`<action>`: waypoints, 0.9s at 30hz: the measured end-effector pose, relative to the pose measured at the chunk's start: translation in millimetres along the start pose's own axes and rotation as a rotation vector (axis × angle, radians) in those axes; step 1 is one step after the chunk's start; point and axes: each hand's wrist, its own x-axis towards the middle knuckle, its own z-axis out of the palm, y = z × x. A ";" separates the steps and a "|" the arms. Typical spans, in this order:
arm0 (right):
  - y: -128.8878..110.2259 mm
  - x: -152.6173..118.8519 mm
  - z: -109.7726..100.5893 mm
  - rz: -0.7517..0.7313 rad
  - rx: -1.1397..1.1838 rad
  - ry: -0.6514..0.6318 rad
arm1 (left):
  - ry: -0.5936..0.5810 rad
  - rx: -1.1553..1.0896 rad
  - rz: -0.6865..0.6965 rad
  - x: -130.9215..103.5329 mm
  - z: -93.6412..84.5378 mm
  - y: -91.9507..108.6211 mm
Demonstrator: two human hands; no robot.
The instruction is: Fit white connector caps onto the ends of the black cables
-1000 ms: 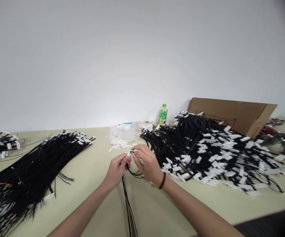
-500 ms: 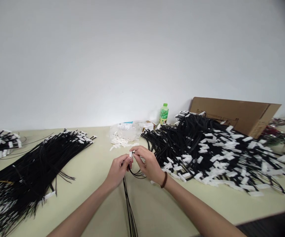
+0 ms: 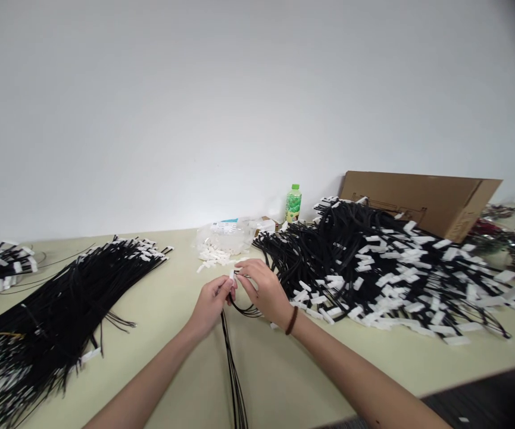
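Near the table's middle, my left hand [image 3: 211, 302] pinches a small white connector [image 3: 232, 274], held upright. Thin black cables [image 3: 232, 369] hang from below that hand toward the front edge, and some loop to the right under my other hand. My right hand [image 3: 266, 289], with a brown band at the wrist, has its thumb and forefinger closed on thin black wire ends just right of the connector. Behind both hands lie loose white connectors [image 3: 213, 252], partly inside a clear plastic bag [image 3: 234, 238].
Left, a long heap of black cables [image 3: 74, 286] lies on the table [image 3: 168, 363]. A large pile of black cables with white tags [image 3: 373, 262] fills the right, before a cardboard box [image 3: 418, 199]. A green-capped bottle [image 3: 293, 205] stands near the wall.
The view has shifted slightly. My right thumb and fingers have shifted a little at the wire ends beside the connector; my left hand keeps its grip.
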 end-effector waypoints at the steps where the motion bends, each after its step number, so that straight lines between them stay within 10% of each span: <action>1: 0.6 0.0 0.4 -0.010 -0.024 0.014 | 0.030 -0.056 -0.028 1.2 -0.9 -2.2; 16: -3.7 -11.0 17.6 -0.213 -0.030 -0.214 | 0.661 -0.835 -0.212 23.4 -37.2 -10.8; 27: -8.6 -13.4 25.3 -0.289 -0.134 -0.302 | 0.520 -0.971 -0.294 20.4 -22.5 -4.5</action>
